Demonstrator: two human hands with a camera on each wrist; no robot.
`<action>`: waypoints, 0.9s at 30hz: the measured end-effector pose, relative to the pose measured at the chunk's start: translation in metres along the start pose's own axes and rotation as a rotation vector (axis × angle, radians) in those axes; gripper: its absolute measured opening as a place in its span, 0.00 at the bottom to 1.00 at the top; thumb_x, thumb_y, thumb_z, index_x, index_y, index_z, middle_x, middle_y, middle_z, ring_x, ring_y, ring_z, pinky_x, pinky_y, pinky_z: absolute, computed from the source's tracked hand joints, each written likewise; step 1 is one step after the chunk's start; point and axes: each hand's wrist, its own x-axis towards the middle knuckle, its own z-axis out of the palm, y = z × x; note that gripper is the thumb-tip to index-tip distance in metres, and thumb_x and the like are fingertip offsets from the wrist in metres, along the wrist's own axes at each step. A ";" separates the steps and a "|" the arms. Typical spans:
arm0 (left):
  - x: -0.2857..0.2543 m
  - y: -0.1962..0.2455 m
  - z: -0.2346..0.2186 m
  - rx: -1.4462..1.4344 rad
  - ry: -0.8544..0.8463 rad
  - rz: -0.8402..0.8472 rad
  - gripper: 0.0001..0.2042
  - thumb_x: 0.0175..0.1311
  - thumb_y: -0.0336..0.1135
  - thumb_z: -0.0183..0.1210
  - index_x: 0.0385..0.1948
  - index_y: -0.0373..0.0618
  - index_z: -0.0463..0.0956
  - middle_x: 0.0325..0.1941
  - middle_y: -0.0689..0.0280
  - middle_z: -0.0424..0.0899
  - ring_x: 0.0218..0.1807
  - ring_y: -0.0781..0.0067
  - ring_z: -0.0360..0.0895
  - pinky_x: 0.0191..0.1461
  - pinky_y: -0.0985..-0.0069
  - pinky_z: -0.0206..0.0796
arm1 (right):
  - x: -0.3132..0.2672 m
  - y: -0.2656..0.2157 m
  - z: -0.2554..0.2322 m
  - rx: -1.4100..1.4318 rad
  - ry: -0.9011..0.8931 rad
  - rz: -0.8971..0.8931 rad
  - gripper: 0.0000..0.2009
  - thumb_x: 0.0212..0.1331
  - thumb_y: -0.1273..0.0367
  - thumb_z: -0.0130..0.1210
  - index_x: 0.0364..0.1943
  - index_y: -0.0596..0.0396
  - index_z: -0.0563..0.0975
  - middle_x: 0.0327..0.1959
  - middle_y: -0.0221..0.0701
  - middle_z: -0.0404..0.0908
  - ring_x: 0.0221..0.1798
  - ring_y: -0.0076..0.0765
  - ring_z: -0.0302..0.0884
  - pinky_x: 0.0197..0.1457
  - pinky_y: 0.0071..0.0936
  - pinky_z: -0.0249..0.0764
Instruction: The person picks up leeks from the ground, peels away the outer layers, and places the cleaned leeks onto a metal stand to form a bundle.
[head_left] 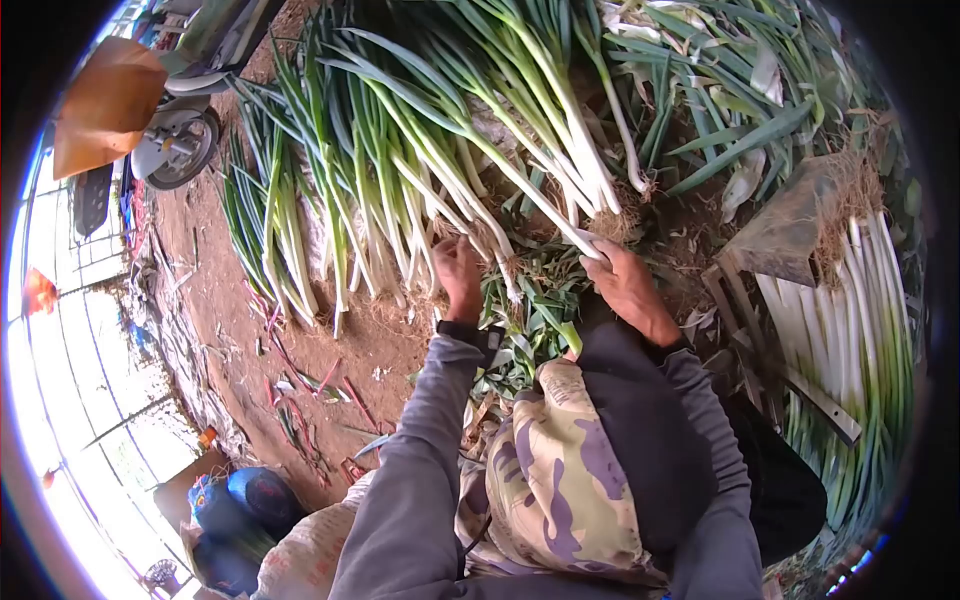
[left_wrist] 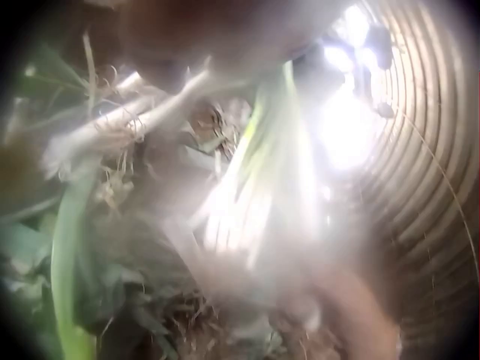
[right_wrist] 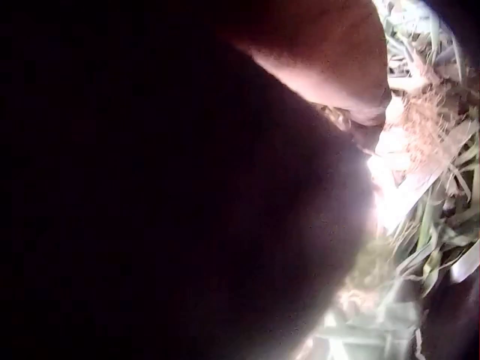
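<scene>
My right hand [head_left: 628, 292] grips the white lower end of a long green onion [head_left: 532, 195], whose green leaves stretch away to the upper left. In the right wrist view, part of that hand [right_wrist: 330, 60] shows beside a pale stalk, with deep shadow over the rest. My left hand [head_left: 458, 275] is at the root ends of a row of green onions [head_left: 370, 215] lying on the ground. Its fingers are partly hidden and blurred, so I cannot tell whether they hold a stalk. White stalks [left_wrist: 240, 217] appear close to it in the left wrist view.
Trimmed green onions [head_left: 830, 340] lie stacked at the right, roots up, by a metal frame [head_left: 780, 235]. Loose leaves [head_left: 740, 90] cover the upper right. Peelings [head_left: 530, 325] lie between the hands. A motorbike wheel [head_left: 180, 148] stands upper left; a sack [head_left: 310, 555] sits lower left.
</scene>
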 end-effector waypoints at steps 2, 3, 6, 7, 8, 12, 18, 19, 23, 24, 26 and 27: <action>0.006 0.013 -0.004 0.039 -0.103 -0.073 0.20 0.72 0.44 0.67 0.49 0.34 0.75 0.32 0.66 0.80 0.29 0.77 0.76 0.31 0.78 0.70 | -0.004 0.011 -0.006 -0.054 -0.026 0.058 0.15 0.75 0.68 0.58 0.59 0.63 0.78 0.37 0.31 0.81 0.37 0.22 0.72 0.42 0.26 0.75; 0.026 -0.010 -0.006 0.096 -0.159 -0.080 0.17 0.72 0.42 0.68 0.46 0.34 0.78 0.30 0.67 0.81 0.28 0.78 0.75 0.31 0.79 0.68 | -0.004 0.011 -0.007 -0.073 -0.057 0.100 0.14 0.75 0.67 0.58 0.56 0.63 0.78 0.35 0.30 0.81 0.36 0.22 0.73 0.42 0.26 0.75; 0.024 0.003 0.004 -0.071 -0.252 -0.197 0.15 0.71 0.42 0.68 0.42 0.38 0.80 0.28 0.71 0.79 0.25 0.81 0.70 0.27 0.80 0.62 | -0.004 0.006 -0.002 0.010 -0.097 0.201 0.13 0.72 0.66 0.61 0.51 0.63 0.80 0.32 0.37 0.83 0.33 0.31 0.77 0.40 0.32 0.75; 0.020 0.007 0.007 -0.109 -0.235 -0.220 0.13 0.72 0.42 0.68 0.41 0.41 0.80 0.26 0.73 0.77 0.23 0.82 0.69 0.25 0.81 0.61 | -0.005 0.003 0.001 0.065 -0.107 0.232 0.13 0.70 0.65 0.62 0.49 0.62 0.81 0.32 0.41 0.84 0.32 0.35 0.80 0.40 0.35 0.76; 0.017 0.011 0.006 -0.146 -0.215 -0.242 0.12 0.72 0.42 0.67 0.40 0.43 0.80 0.25 0.74 0.75 0.21 0.83 0.69 0.22 0.82 0.59 | -0.004 0.003 0.005 0.115 -0.111 0.218 0.13 0.71 0.64 0.63 0.47 0.63 0.81 0.29 0.34 0.81 0.29 0.26 0.73 0.37 0.30 0.73; -0.018 0.048 -0.012 -0.303 -0.320 -0.206 0.08 0.76 0.39 0.63 0.38 0.47 0.77 0.26 0.72 0.79 0.24 0.81 0.74 0.27 0.82 0.69 | -0.001 -0.012 0.005 0.325 -0.090 0.193 0.14 0.73 0.63 0.61 0.46 0.64 0.82 0.31 0.29 0.82 0.32 0.22 0.74 0.37 0.27 0.73; -0.092 0.084 -0.010 -0.310 -0.539 -0.363 0.08 0.79 0.38 0.59 0.40 0.45 0.77 0.31 0.69 0.83 0.28 0.83 0.74 0.35 0.81 0.69 | 0.015 -0.020 0.036 0.273 -0.107 0.127 0.18 0.74 0.59 0.61 0.48 0.65 0.83 0.35 0.34 0.85 0.36 0.23 0.77 0.42 0.27 0.75; -0.101 0.082 -0.006 -0.290 -0.541 -0.413 0.09 0.79 0.40 0.59 0.40 0.45 0.78 0.33 0.72 0.82 0.31 0.85 0.74 0.36 0.83 0.67 | 0.015 -0.015 0.047 0.269 -0.108 0.155 0.19 0.75 0.59 0.60 0.49 0.66 0.83 0.38 0.37 0.87 0.38 0.26 0.79 0.44 0.30 0.76; -0.124 0.084 0.004 -0.294 -0.646 -0.393 0.13 0.80 0.43 0.58 0.50 0.43 0.81 0.38 0.76 0.83 0.33 0.87 0.70 0.39 0.84 0.63 | 0.002 -0.004 0.053 0.251 -0.150 0.157 0.18 0.77 0.61 0.57 0.54 0.66 0.81 0.42 0.38 0.88 0.42 0.23 0.79 0.47 0.30 0.77; -0.122 0.089 0.004 -0.274 -0.684 -0.389 0.13 0.80 0.43 0.58 0.50 0.43 0.82 0.38 0.76 0.83 0.33 0.87 0.70 0.40 0.85 0.63 | 0.001 -0.007 0.051 0.229 -0.146 0.103 0.18 0.78 0.62 0.56 0.55 0.67 0.81 0.43 0.38 0.88 0.43 0.23 0.78 0.48 0.29 0.77; -0.121 0.098 0.001 -0.188 -0.762 -0.352 0.14 0.81 0.45 0.57 0.49 0.43 0.82 0.39 0.76 0.83 0.36 0.86 0.71 0.45 0.84 0.66 | -0.002 -0.010 0.043 0.346 -0.166 0.062 0.17 0.78 0.64 0.55 0.58 0.66 0.79 0.45 0.36 0.87 0.44 0.23 0.78 0.48 0.29 0.77; -0.119 0.102 0.000 -0.192 -0.788 -0.390 0.15 0.81 0.45 0.56 0.49 0.43 0.82 0.41 0.75 0.83 0.37 0.86 0.72 0.46 0.83 0.68 | -0.004 -0.012 0.040 0.405 -0.178 0.042 0.17 0.79 0.65 0.54 0.59 0.66 0.79 0.45 0.35 0.87 0.44 0.23 0.78 0.48 0.29 0.77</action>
